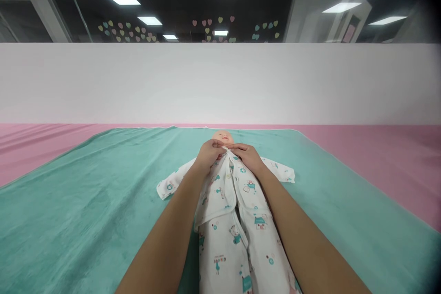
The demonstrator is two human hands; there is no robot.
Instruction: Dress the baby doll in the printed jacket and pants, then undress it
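2 hands meet at the collar of a printed white top (217, 188), the left hand (209, 154) coming in from the left and the right hand (248, 157) from the right. The top lies over a doll (223, 136) on a teal blanket (103, 206), its long axis running straight away from the person, collar at the far end, just below the doll's chin. Its 2 sleeves spread sideways beyond the wrists. The relation that matters is at the neckline: its 2 edges sit right at the fingertips, neither hand clearly nearer, while the front opening runs from there back toward the person and gapes below. Fingers and thumbs of both hands appear pinched on the collar cloth; whether a fastener sits between them, I cannot tell.
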